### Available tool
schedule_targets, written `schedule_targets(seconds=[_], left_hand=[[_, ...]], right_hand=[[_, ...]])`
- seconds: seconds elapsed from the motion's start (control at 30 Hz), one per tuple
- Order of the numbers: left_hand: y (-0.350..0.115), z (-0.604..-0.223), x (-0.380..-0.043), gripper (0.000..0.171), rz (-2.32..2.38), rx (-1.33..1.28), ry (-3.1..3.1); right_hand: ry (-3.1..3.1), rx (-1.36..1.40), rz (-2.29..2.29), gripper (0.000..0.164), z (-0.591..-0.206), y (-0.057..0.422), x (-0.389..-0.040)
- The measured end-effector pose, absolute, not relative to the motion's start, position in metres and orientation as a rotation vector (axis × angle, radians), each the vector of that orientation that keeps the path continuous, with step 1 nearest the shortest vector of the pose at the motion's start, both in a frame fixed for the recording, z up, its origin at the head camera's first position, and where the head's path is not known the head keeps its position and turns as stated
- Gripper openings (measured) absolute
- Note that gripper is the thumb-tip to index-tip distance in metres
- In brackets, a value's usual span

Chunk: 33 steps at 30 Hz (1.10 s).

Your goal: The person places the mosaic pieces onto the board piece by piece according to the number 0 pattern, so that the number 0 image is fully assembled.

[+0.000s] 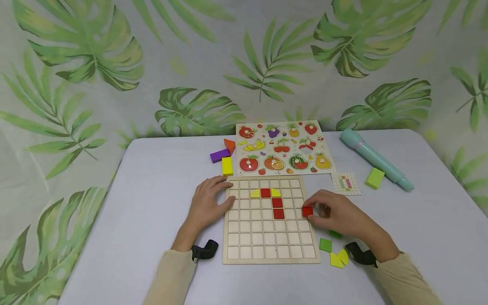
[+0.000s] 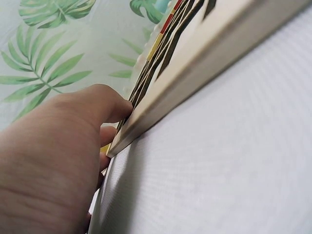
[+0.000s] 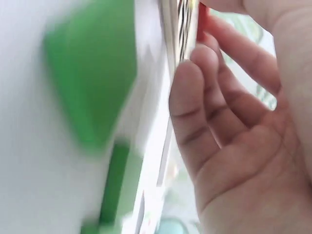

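A wooden grid board [image 1: 259,252] lies flat on the table. In its upper rows sit red square tiles [image 1: 277,203] and two yellow quarter-round tiles [image 1: 275,193]. My right hand [image 1: 339,214] pinches a red square tile [image 1: 307,212] between thumb and fingers at the board's right edge; in the right wrist view only a sliver of that red tile [image 3: 202,22] shows. At the board's upper left edge rests my left hand [image 1: 207,203], thumb and fingertips touching the frame. The left wrist view shows the left thumb [image 2: 109,102] against the board's rim [image 2: 185,90].
Loose green tiles [image 1: 325,245] and yellow tiles [image 1: 336,260] lie right of the board. Behind it is a fruit puzzle [image 1: 284,148], with purple [image 1: 220,156], yellow [image 1: 227,166] and orange [image 1: 229,146] blocks alongside. A pattern card [image 1: 347,184], a green block [image 1: 375,178] and a teal tube-shaped object [image 1: 375,159] lie at right.
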<state>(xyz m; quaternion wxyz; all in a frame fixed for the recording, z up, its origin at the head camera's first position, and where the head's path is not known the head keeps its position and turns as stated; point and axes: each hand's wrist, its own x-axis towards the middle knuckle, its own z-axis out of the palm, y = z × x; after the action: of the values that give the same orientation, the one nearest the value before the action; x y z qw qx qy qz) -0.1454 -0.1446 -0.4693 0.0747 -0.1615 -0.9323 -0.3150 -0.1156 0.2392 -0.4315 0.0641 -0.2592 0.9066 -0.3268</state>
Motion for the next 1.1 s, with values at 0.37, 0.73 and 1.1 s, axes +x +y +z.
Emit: schedule_targets(seconds=[0.37, 0.73, 1.1], left_hand=[[-0.145, -0.470, -0.147, 0.037, -0.927, -0.491, -2.792], [-0.143, -0.469, -0.146, 0.036, -0.929, -0.493, -2.792], [-0.143, -0.469, -0.146, 0.037, -0.932, -0.476, -2.806]], right_hand=[[2.715, -0.893, -1.076, 0.028, -0.436, 0.195, -0.099], [2.722, -0.897, -1.011, 0.023, -0.444, 0.179, -0.092], [2.732, -0.914, -0.978, 0.017, -0.443, 0.176, -0.091]])
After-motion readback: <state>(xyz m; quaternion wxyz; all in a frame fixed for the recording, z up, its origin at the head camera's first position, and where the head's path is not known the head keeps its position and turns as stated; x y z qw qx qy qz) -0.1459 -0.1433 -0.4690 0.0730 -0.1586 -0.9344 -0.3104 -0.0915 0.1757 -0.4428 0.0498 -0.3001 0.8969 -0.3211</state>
